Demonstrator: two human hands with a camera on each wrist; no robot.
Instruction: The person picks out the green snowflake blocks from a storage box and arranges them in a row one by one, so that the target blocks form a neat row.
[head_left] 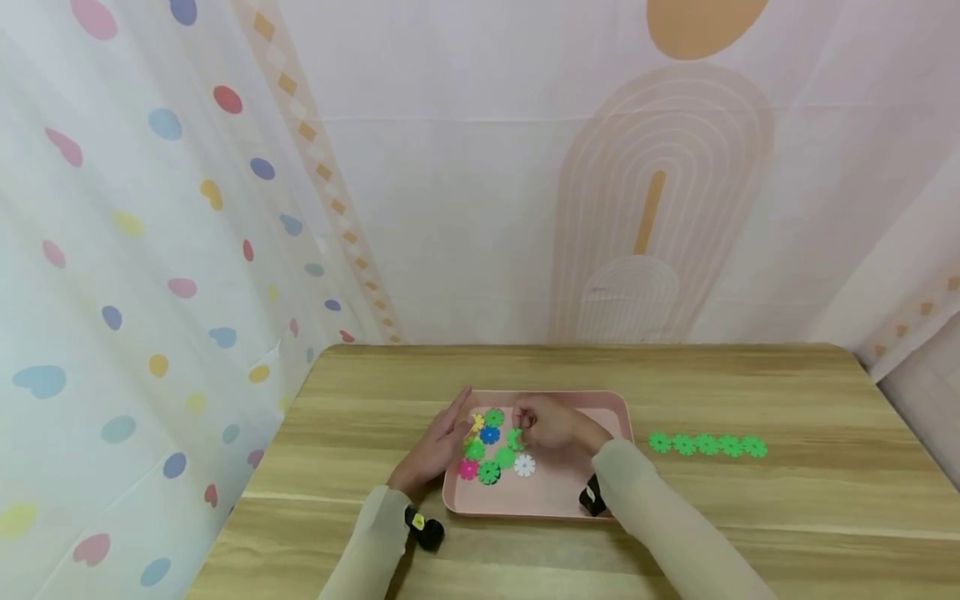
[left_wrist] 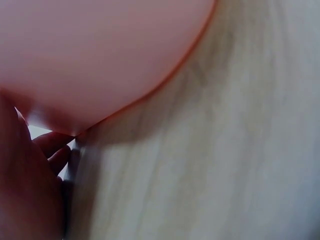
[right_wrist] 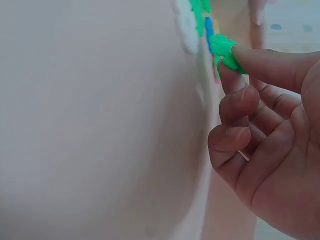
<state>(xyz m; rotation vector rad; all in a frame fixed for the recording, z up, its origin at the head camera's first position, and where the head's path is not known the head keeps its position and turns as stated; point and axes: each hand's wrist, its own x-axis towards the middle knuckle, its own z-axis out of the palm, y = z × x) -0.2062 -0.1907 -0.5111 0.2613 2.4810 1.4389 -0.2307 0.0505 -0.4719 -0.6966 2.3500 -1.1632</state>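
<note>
While right fingers (right_wrist: 232, 80) pinch a green disc (right_wrist: 222, 47), left fingers (head_left: 452, 413) outstretched, touching pink tray (head_left: 540, 500)

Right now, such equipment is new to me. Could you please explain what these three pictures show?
There is no machine here: a person works bare-handed. The wide picture comes from a head camera; the two close ones come from the wrist cameras. On the wooden table lies a pink tray holding notched discs of several colours, and to its right, a row of five green discs. The right hand pinches a green disc; the left hand touches the tray's left edge.
</note>
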